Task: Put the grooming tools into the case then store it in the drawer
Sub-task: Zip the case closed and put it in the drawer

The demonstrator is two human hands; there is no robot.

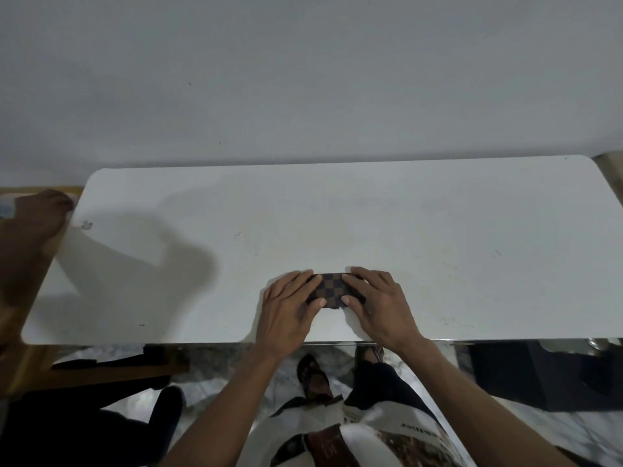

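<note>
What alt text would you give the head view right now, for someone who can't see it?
Both hands, left hand and right hand, press on a small brown checkered case lying closed near the front edge of a white table against a plain wall. No loose grooming tools show on the tabletop. Another person's hand rests at the table's far left corner.

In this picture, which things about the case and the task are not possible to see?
- Head view: both ends of the checkered case are hidden under the left hand and right hand.
- Grooming tools: none visible; whether they are inside the closed-looking case cannot be told.
- Drawer: not seen; the white table shows only its top.
</note>
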